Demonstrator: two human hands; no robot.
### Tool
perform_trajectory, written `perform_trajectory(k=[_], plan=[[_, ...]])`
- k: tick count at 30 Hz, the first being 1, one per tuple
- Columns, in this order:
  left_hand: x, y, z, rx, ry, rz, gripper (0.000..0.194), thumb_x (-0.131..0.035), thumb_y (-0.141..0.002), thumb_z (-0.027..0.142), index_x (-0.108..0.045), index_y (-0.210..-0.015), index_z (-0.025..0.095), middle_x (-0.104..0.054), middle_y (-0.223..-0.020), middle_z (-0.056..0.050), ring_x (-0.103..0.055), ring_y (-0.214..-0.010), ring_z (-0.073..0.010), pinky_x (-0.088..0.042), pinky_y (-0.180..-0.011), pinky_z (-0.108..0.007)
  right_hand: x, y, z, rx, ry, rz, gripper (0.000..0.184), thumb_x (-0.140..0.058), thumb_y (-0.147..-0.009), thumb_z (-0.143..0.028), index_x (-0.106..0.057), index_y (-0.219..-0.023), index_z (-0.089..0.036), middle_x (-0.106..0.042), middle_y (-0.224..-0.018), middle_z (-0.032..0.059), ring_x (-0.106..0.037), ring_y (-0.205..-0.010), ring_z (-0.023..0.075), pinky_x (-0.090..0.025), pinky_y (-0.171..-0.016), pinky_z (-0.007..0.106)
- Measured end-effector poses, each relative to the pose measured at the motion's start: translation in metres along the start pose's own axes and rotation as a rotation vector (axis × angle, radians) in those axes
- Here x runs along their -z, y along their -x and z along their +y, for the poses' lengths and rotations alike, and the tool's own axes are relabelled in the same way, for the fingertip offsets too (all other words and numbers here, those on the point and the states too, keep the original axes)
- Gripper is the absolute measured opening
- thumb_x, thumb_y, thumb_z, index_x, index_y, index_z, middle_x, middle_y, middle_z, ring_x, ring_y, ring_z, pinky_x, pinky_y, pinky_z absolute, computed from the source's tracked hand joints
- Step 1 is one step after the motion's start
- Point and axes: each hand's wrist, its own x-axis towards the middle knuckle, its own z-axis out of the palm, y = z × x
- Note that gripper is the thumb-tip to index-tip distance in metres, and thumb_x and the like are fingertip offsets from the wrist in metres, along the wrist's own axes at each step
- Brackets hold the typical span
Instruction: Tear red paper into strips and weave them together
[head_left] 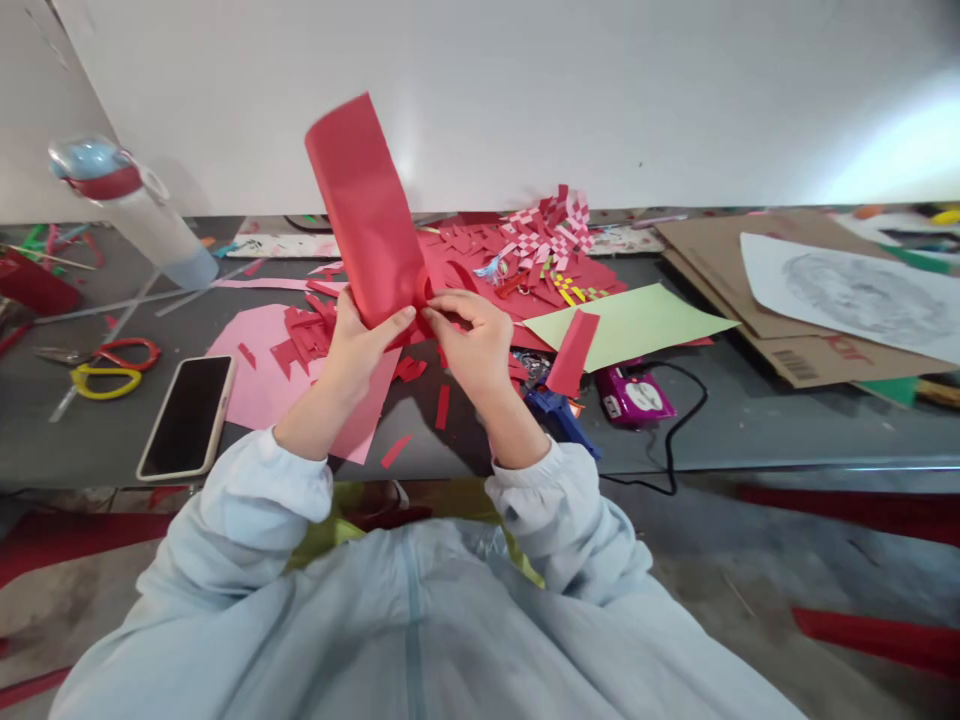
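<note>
A sheet of red paper (pixel 371 200), bent lengthwise, rises above the table between my hands. My left hand (pixel 364 345) grips its lower end, thumb laid across the front. At the lower right corner my right hand (pixel 469 330) pinches a curled red part of the paper; whether that curl is a separate strip I cannot tell. Below and behind lie a pink paper sheet (pixel 251 385) with red scraps on it and a heap of red cut pieces (pixel 465 245). Pink-and-red woven paper pieces (pixel 544 235) rest on the heap.
To the left are a phone (pixel 187 415), scissors (pixel 112 370) and a water bottle (pixel 142 215). On the right lie a pale green sheet (pixel 637 320), a blue glue gun (pixel 562 420), a purple packet (pixel 634 397), a black cord (pixel 679 430) and cardboard (pixel 709 260) under a drawing (pixel 847 290).
</note>
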Motion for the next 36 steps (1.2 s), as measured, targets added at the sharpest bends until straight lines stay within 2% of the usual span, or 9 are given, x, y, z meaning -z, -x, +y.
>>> perform_trajectory(k=[4, 7, 12, 16, 22, 27, 31, 33, 36], plan=[[-0.012, 0.011, 0.009, -0.032, 0.16, -0.079, 0.071, -0.081, -0.068, 0.031, -0.044, -0.129, 0.026, -0.063, -0.128, -0.006, -0.06, -0.121, -0.0214, -0.045, -0.108, -0.038, 0.009, -0.009, -0.017, 0.384, 0.253, 0.089, 0.015, -0.063, -0.088, -0.015, -0.076, -0.083, -0.019, -0.079, -0.092, 0.0063, -0.072, -0.085, 0.0195, -0.059, -0.083, 0.035], [-0.013, 0.026, 0.013, 0.034, 0.172, -0.148, 0.061, -0.076, -0.072, 0.029, -0.05, -0.128, 0.026, -0.065, -0.129, -0.004, -0.056, -0.127, -0.0208, -0.039, -0.113, -0.037, 0.018, -0.008, -0.023, 0.625, 0.435, 0.078, 0.024, -0.054, -0.093, -0.011, -0.075, -0.085, -0.02, -0.079, -0.095, 0.0059, -0.071, -0.083, 0.0186, -0.059, -0.083, 0.035], [0.01, 0.056, 0.009, 0.353, 0.152, -0.173, 0.035, -0.076, -0.07, 0.024, -0.066, -0.103, 0.021, -0.074, -0.106, -0.004, -0.064, -0.115, -0.0227, -0.042, -0.11, -0.04, 0.036, 0.011, -0.027, 0.85, 0.516, -0.026, 0.024, -0.053, -0.092, -0.004, -0.074, -0.094, -0.017, -0.078, -0.099, 0.0073, -0.067, -0.088, 0.0174, -0.059, -0.083, 0.032], [0.031, 0.078, 0.008, 0.437, 0.2, -0.132, 0.025, -0.078, -0.068, 0.021, -0.07, -0.091, 0.018, -0.075, -0.091, -0.004, -0.069, -0.1, -0.0216, -0.044, -0.11, -0.044, 0.051, 0.032, -0.039, 1.016, 0.589, -0.109, 0.016, -0.063, -0.087, -0.004, -0.074, -0.088, -0.016, -0.079, -0.097, 0.0061, -0.065, -0.082, 0.0158, -0.058, -0.079, 0.028], [0.055, 0.101, 0.012, 0.423, 0.307, 0.005, 0.017, -0.071, -0.063, 0.009, -0.071, -0.078, 0.016, -0.076, -0.085, -0.004, -0.071, -0.097, -0.0239, -0.051, -0.103, -0.043, 0.076, 0.064, -0.046, 1.06, 0.615, -0.238, 0.011, -0.071, -0.083, -0.007, -0.076, -0.087, -0.015, -0.078, -0.088, 0.0045, -0.067, -0.081, 0.0153, -0.055, -0.074, 0.028], [0.087, 0.105, 0.019, 0.39, 0.285, 0.278, 0.014, -0.061, -0.08, 0.027, -0.07, -0.089, 0.022, -0.076, -0.078, 0.0, -0.07, -0.072, -0.0161, -0.058, -0.065, -0.025, 0.097, 0.081, -0.041, 1.088, 0.581, -0.264, 0.013, -0.076, -0.076, -0.005, -0.077, -0.076, -0.018, -0.076, -0.075, 0.0021, -0.068, -0.077, 0.0168, -0.058, -0.072, 0.028], [0.104, 0.099, 0.027, 0.53, 0.106, 0.262, 0.023, -0.057, -0.087, 0.041, -0.069, -0.089, 0.021, -0.074, -0.074, -0.001, -0.068, -0.069, -0.0169, -0.055, -0.061, -0.027, 0.107, 0.088, -0.045, 1.106, 0.556, -0.361, 0.019, -0.073, -0.075, 0.001, -0.077, -0.072, -0.017, -0.077, -0.077, 0.0042, -0.069, -0.071, 0.0159, -0.062, -0.067, 0.027], [0.107, 0.098, 0.03, 0.57, 0.07, 0.237, 0.015, -0.072, -0.077, 0.034, -0.07, -0.085, 0.021, -0.074, -0.071, 0.0, -0.067, -0.069, -0.0187, -0.055, -0.064, -0.03, 0.109, 0.09, -0.047, 1.091, 0.533, -0.366, 0.021, -0.072, -0.077, 0.0, -0.076, -0.07, -0.02, -0.079, -0.081, 0.004, -0.071, -0.071, 0.0161, -0.064, -0.068, 0.028], [0.109, 0.1, 0.034, 0.609, 0.018, 0.212, 0.028, -0.083, -0.062, 0.018, -0.073, -0.087, 0.025, -0.075, -0.073, 0.003, -0.066, -0.067, -0.0188, -0.053, -0.069, -0.034, 0.112, 0.092, -0.048, 1.072, 0.498, -0.356, 0.024, -0.071, -0.078, -0.001, -0.074, -0.068, -0.023, -0.08, -0.085, 0.0023, -0.073, -0.075, 0.0167, -0.068, -0.072, 0.029]])
